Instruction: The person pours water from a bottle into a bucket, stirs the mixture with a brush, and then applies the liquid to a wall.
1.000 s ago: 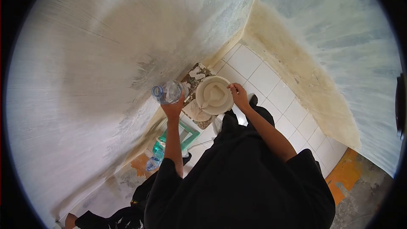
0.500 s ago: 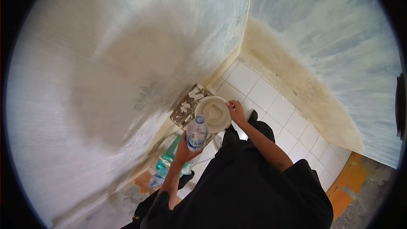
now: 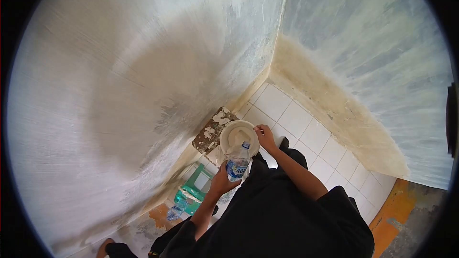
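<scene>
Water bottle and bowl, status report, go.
Left hand shut on water bottle, upright beside the bowl. Right hand grips the bowl rim. Spattered board beneath; nothing between the hands.

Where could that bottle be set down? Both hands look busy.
The white floor tiles between the bowl and the right-hand wall are bare. By the left wall it is crowded: a plaster-caked board, a green stool and a second bottle.
</scene>
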The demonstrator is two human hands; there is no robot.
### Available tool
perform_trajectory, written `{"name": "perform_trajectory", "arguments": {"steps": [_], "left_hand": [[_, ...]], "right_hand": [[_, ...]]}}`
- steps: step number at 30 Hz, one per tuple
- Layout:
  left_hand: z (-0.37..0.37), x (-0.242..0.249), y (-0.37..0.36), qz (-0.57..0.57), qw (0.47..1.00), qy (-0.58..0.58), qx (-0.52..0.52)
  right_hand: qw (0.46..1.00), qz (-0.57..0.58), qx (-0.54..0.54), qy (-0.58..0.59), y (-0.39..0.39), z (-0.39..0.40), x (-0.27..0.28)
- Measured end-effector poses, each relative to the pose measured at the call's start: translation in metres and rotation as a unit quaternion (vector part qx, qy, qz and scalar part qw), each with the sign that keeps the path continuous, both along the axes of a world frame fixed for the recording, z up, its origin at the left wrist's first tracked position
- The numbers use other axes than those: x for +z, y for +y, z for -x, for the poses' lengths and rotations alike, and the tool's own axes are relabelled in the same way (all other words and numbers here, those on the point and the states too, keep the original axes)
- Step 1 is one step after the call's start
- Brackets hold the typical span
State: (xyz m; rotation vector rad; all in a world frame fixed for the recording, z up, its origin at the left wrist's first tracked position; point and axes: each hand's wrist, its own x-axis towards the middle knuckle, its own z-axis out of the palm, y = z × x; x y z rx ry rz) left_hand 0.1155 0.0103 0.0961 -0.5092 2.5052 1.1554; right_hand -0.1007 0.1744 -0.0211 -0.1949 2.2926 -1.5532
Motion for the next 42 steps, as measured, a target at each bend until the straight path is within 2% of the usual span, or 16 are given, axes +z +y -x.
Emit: {"name": "perform_trajectory", "arguments": {"steps": [11, 17, 23, 42], "left_hand": [[0.012, 0.001, 0.006, 0.021, 0.998, -0.060, 0.001], [0.009, -0.009, 0.006, 0.038, 0.999, -0.034, -0.011], [0.015, -0.001, 0.006, 0.031, 0.996, -0.083, -0.007], [0.014, -0.003, 0.003, 0.043, 0.997, -0.064, -0.012]], "right_hand": [[0.999, 0.001, 0.031, -0.009, 0.003, 0.006, 0.000], [0.999, 0.006, 0.036, -0.014, 0.003, 0.008, 0.001], [0.999, 0.005, 0.037, -0.018, 0.004, 0.009, 0.001], [0.999, -0.001, 0.029, -0.014, 0.002, 0.011, -0.005]]}}
